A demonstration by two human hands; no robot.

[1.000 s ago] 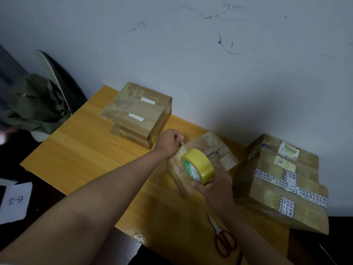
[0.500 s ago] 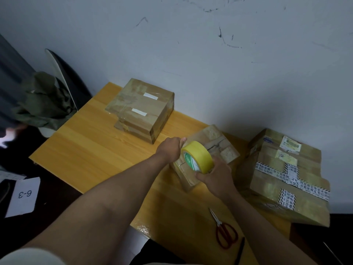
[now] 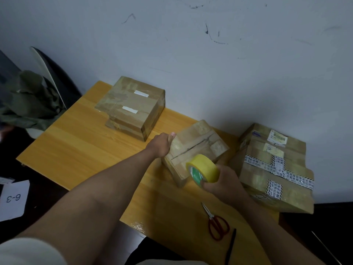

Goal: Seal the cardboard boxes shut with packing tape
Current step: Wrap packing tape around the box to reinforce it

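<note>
A small cardboard box (image 3: 198, 142) sits in the middle of the yellow wooden table (image 3: 80, 150), a seam running across its top. My left hand (image 3: 160, 144) grips the box's left edge, thumb on top. My right hand (image 3: 223, 180) holds a yellow roll of packing tape (image 3: 204, 167) at the box's near right corner. I cannot make out a strip of tape running from the roll to the box.
A taped box (image 3: 131, 108) stands at the table's back left. A larger box (image 3: 273, 169) with printed tape and labels lies at the right. Red-handled scissors (image 3: 215, 222) and a black pen (image 3: 230, 245) lie near the front edge. A paper marked 6-3 (image 3: 13, 198) is on the floor at left.
My right hand has drawn the tape roll from the box's left side toward its near right corner. My left hand has shifted to the box's left edge.
</note>
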